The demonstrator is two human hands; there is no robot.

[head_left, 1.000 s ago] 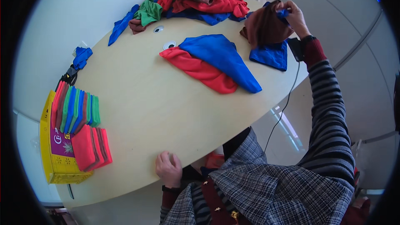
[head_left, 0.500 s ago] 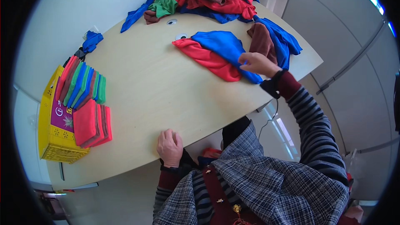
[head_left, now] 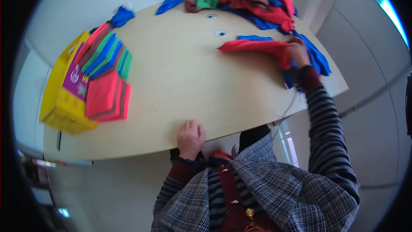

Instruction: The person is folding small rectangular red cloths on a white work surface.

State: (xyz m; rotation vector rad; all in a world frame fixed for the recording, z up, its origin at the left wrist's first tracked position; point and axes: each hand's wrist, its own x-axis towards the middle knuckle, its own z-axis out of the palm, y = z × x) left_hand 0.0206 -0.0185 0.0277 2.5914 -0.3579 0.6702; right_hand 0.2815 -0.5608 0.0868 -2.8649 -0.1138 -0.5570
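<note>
My right hand (head_left: 298, 53), slightly blurred, grips a red cloth (head_left: 257, 47) by its right end at the table's right side. From the hand the cloth stretches left, its tip pointing toward the table's middle. Behind it a strip of a blue cloth (head_left: 255, 38) shows, mostly covered by the red one. More blue fabric lies beside and under my hand, and how it is arranged there is hidden. At the front edge of the table rests my left hand (head_left: 190, 139), fingers curled in together, with nothing seen in it.
A heap of red, blue, green and brown cloths (head_left: 262, 6) fills the far right. At the left, a yellow box (head_left: 64, 103) stands beside folded cloths (head_left: 103, 94) in rows. A small blue cloth (head_left: 122, 16) lies behind them. Two round cable holes pierce the table (head_left: 180, 77).
My right hand has moved farther away and taken hold of the red cloth, lifting it across the blue one. The whole view has shifted. My left hand stays at the table edge.
</note>
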